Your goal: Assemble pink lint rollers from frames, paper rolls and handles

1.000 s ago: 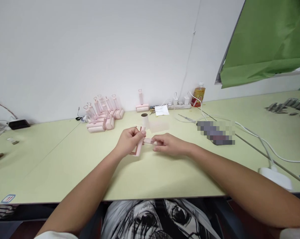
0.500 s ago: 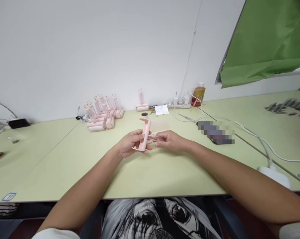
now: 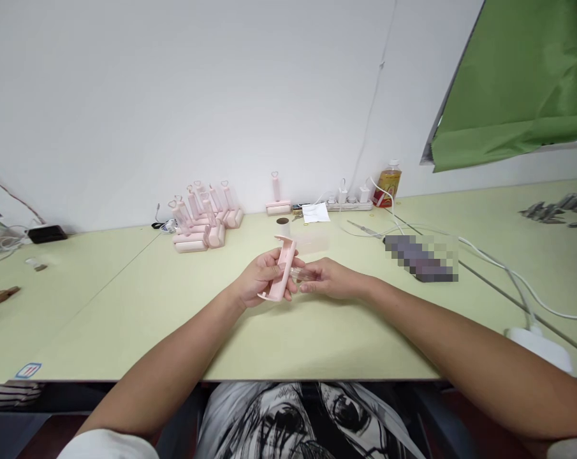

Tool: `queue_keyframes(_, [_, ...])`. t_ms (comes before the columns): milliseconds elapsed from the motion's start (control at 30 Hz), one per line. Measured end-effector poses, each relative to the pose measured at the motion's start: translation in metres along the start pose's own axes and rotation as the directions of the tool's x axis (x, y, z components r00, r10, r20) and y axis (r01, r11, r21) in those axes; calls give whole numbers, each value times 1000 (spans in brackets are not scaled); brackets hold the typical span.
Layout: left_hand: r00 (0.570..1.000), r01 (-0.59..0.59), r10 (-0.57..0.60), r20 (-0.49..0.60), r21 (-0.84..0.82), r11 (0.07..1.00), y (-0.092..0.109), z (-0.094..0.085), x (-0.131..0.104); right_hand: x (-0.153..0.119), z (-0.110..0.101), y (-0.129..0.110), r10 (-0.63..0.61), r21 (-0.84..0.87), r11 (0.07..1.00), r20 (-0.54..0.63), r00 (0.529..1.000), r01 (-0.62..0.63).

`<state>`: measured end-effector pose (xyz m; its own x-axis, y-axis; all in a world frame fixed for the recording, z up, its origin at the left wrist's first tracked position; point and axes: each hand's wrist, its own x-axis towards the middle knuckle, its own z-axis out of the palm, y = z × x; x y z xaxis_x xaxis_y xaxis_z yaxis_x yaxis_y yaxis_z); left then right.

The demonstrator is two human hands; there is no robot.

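Note:
My left hand (image 3: 261,278) is closed around a pink lint roller frame (image 3: 283,271), tilted, with its hollow side facing left. From the frame's other side a clear handle (image 3: 303,274) runs into my right hand (image 3: 333,278), whose fingers are wrapped about it; its far end is hidden by the palm. Just behind the frame stands a white sticky roll (image 3: 283,227) with a dark core opening. Beside it lies a translucent pale pink cover (image 3: 312,241).
Several pink lint rollers (image 3: 191,242) stand grouped by the wall at left, another (image 3: 278,208) farther right. A power strip (image 3: 350,206), white paper (image 3: 315,212), a drink bottle (image 3: 388,183), scissors-like metal tool (image 3: 363,227) and a pixelated dark object (image 3: 422,258) with white cables occupy the right.
The pink frame has tipped and come slightly lower in my left hand. My right hand stays on the clear handle, its fingers a little straighter. The whole view has shifted slightly.

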<state>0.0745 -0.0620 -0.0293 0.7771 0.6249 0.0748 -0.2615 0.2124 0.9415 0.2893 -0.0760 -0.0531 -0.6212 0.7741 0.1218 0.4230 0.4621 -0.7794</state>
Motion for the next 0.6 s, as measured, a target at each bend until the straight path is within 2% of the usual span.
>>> queue_keyframes(100, [999, -11, 13, -32, 66, 998, 0, 2, -1, 1, 0, 0, 11, -35, 999, -17, 1000, -11])
queue_keyframes(200, [999, -45, 46, -10, 118, 992, 3, 5, -3, 2, -2, -1, -3, -36, 999, -39, 999, 2])
queue_keyframes(367, [986, -164, 163, 13, 77, 983, 4, 14, -6, 3, -4, -12, -42, -124, 992, -64, 997, 34])
queue_keyframes(433, [984, -174, 171, 39, 71, 982, 4, 16, -6, 2, -6, -20, -63, -186, 981, -66, 996, 50])
queue_keyframes(533, [988, -149, 144, 63, 78, 986, 9, 16, -10, 2, -18, -24, -97, -311, 948, -93, 991, 64])
queue_keyframes(600, [982, -190, 189, 25, 68, 979, 20, 13, -16, 0, -34, -17, -89, -401, 916, -201, 976, 1])
